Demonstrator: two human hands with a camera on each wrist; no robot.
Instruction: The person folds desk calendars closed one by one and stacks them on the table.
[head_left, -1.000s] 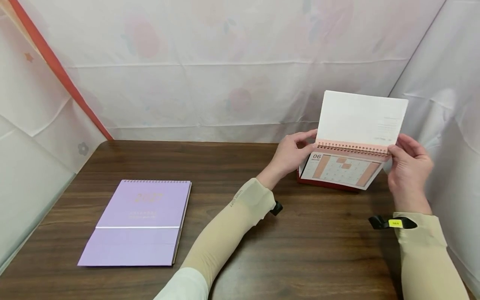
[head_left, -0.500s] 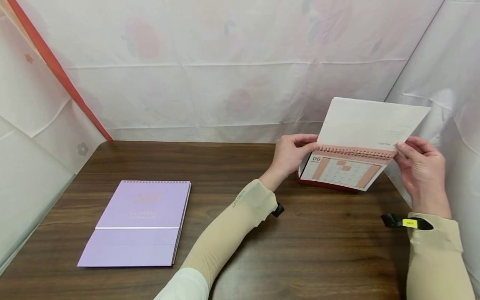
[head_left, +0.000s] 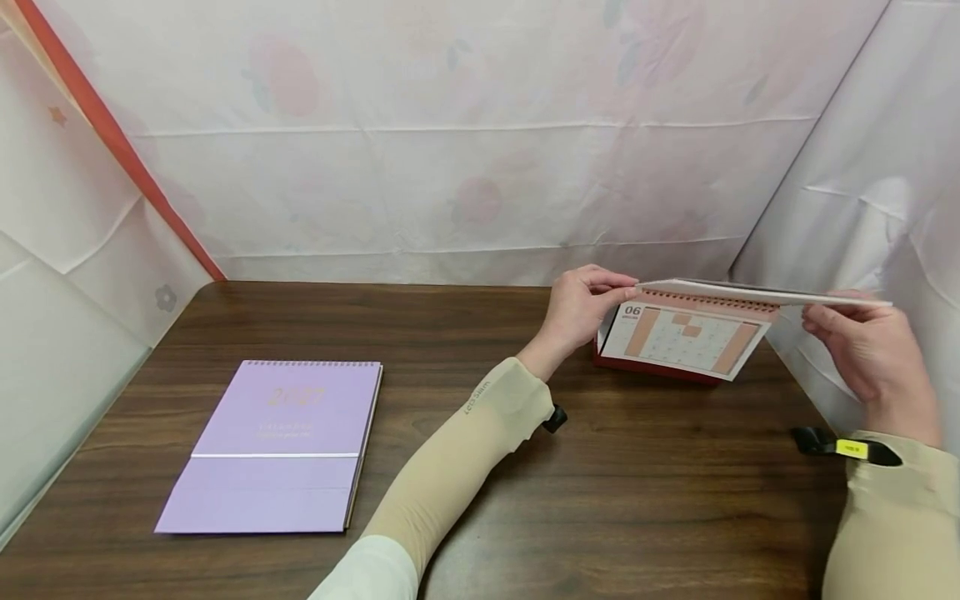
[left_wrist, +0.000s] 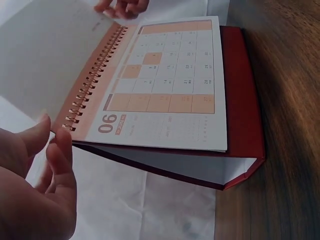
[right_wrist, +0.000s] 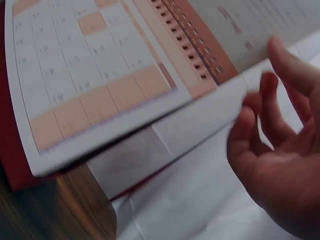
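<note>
A desk calendar with a dark red stand [head_left: 660, 367] is at the table's back right, its 06 page [head_left: 678, 337] facing me below a coil binding [left_wrist: 90, 77]. Above the coil, a white turned-up sheaf of pages [head_left: 735, 293] shows nearly edge-on in the head view. My left hand [head_left: 581, 304] pinches the calendar's left corner by the coil, between thumb and index finger. At the other side, my right hand [head_left: 877, 350] holds the right edge of the turned-up pages, thumb on the near face. Some right fingers are hidden behind these pages in the head view.
A purple 2027 calendar [head_left: 270, 425] with a white band lies at the left of the brown wooden table [head_left: 600, 517]. White printed cloth [head_left: 420, 183] hangs behind and along both sides; the right-hand cloth is close to my right hand.
The turned-up pages have tipped back from upright to almost edge-on. My right hand has moved rightward with their edge, while my left hand stays about where it was.
</note>
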